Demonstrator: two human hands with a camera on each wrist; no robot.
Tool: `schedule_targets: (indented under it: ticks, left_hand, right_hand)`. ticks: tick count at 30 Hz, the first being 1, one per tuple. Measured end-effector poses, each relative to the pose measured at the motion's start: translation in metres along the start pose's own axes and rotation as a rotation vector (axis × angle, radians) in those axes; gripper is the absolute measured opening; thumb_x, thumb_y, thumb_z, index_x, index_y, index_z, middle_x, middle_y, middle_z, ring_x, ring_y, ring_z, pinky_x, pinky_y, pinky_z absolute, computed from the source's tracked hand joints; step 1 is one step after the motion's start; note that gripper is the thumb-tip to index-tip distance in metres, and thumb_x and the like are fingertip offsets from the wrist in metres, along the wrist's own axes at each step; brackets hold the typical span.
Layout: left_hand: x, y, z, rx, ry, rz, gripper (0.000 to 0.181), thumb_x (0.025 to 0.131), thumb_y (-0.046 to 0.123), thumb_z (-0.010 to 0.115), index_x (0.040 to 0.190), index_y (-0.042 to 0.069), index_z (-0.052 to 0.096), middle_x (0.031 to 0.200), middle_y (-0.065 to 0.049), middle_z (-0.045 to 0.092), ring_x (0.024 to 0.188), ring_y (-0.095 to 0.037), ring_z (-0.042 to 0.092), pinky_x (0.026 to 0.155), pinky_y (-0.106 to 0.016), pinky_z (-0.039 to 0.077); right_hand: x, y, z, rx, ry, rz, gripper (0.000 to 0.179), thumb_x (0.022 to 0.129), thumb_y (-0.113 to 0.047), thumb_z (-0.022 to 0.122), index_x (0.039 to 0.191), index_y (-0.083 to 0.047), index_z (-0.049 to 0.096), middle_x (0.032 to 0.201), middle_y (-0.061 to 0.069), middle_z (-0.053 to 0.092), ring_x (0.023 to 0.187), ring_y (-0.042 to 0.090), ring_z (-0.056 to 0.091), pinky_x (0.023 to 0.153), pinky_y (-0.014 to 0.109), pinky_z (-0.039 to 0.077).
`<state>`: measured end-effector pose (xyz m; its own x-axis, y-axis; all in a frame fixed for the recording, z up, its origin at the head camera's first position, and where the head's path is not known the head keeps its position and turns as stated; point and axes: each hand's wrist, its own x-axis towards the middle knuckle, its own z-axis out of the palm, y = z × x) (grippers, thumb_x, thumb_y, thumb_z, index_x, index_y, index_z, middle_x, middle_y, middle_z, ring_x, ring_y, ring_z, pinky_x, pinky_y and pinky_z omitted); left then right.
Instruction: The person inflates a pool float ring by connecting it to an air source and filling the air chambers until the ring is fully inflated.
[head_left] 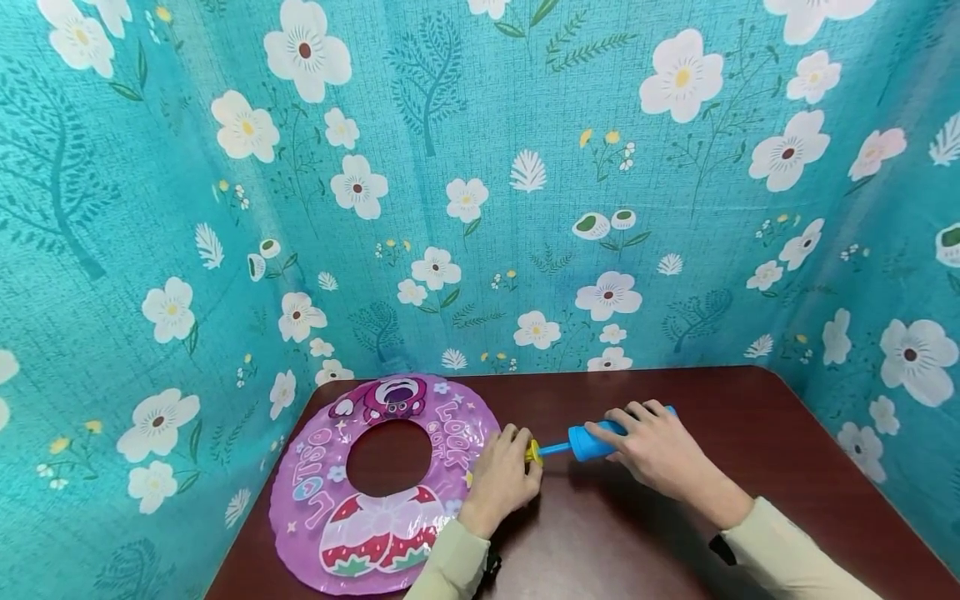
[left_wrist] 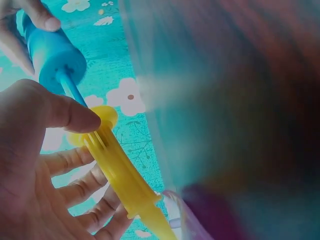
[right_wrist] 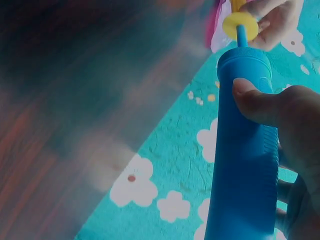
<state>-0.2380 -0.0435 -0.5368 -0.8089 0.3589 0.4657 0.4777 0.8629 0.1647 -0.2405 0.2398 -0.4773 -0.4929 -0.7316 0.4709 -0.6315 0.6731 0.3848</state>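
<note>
The left hand [head_left: 501,475] pinched the yellow handle [left_wrist: 120,170] of the pump [head_left: 588,443] between thumb and fingers; the right hand [head_left: 652,450] gripped its blue barrel [right_wrist: 245,155]; the long axis ran sideways over the bench [head_left: 592,533] between them, a thin rod [head_left: 555,448] bared midway; the inflatable ring [head_left: 300,500] lay leftward, nearer the left; whether the yellow tip [left_wrist: 157,227] touched it could not be told.
</note>
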Motion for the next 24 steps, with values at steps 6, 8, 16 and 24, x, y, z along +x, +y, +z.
schedule_targets:
  ticks: [6, 8, 16, 24]
  left_hand:
    - [-0.002, 0.0, 0.0, 0.018, 0.001, 0.033, 0.029, 0.088, 0.026, 0.077, 0.11, 0.01, 0.066, 0.101, -0.002, 0.065, 0.086, -0.018, 0.059, 0.085, -0.033, 0.054]
    - [-0.002, 0.0, -0.001, 0.005, -0.008, 0.024, 0.03, 0.088, 0.026, 0.077, 0.111, 0.01, 0.066, 0.102, -0.002, 0.065, 0.085, -0.017, 0.058, 0.085, -0.033, 0.054]
    - [0.001, -0.002, 0.002, -0.066, 0.001, -0.023, 0.028, 0.087, 0.024, 0.077, 0.109, 0.01, 0.065, 0.097, 0.001, 0.061, 0.082, -0.014, 0.052, 0.082, -0.032, 0.051]
    - [0.0, -0.002, 0.003, -0.101, -0.007, -0.042, 0.024, 0.088, 0.024, 0.077, 0.105, 0.012, 0.066, 0.094, 0.003, 0.059, 0.081, -0.014, 0.052, 0.078, -0.029, 0.049]
  right_hand:
    - [0.016, -0.024, 0.019, -0.002, -0.037, -0.013, 0.059, 0.081, -0.045, 0.092, 0.135, -0.026, 0.074, 0.11, 0.007, 0.073, 0.093, 0.028, 0.067, 0.078, 0.046, 0.057]
    - [0.022, -0.032, 0.023, -0.002, -0.047, -0.02, 0.058, 0.083, -0.046, 0.09, 0.135, -0.027, 0.074, 0.11, 0.007, 0.073, 0.093, 0.028, 0.067, 0.078, 0.045, 0.056]
    - [0.025, -0.025, 0.019, 0.015, -0.048, -0.013, 0.061, 0.081, -0.044, 0.092, 0.136, -0.028, 0.073, 0.113, 0.007, 0.074, 0.096, 0.028, 0.068, 0.081, 0.047, 0.058]
    - [-0.003, 0.012, -0.001, 0.015, -0.008, 0.017, 0.07, 0.071, -0.04, 0.099, 0.135, -0.026, 0.074, 0.114, 0.009, 0.074, 0.098, 0.031, 0.069, 0.082, 0.053, 0.059]
